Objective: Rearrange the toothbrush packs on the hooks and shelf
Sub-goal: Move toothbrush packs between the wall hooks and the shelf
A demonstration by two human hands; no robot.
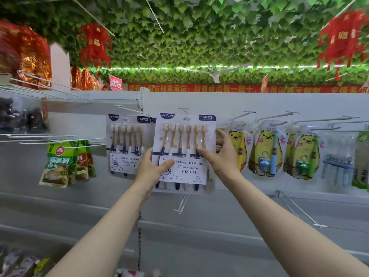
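Both my forearms reach up from the bottom of the view to the white shelf wall. My left hand [151, 170] grips the lower left corner of a six-piece toothbrush pack [184, 148], thumb [167, 163] laid across the front label and the other fingers hidden behind the card. My right hand [221, 156] holds the pack's right edge, thumb pressed on the front near the brush handles, fingers [222, 134] curled round the side. I hold the pack upright against the back panel, its top just below a white hook [183, 110]; I cannot tell whether the hook goes through the hang hole. Just to its left a matching pack [127, 144] hangs on its own hook. Yellow bear-shaped brush packs [267, 150] hang to the right, and green sauce packets [60, 162] hang well off to the left
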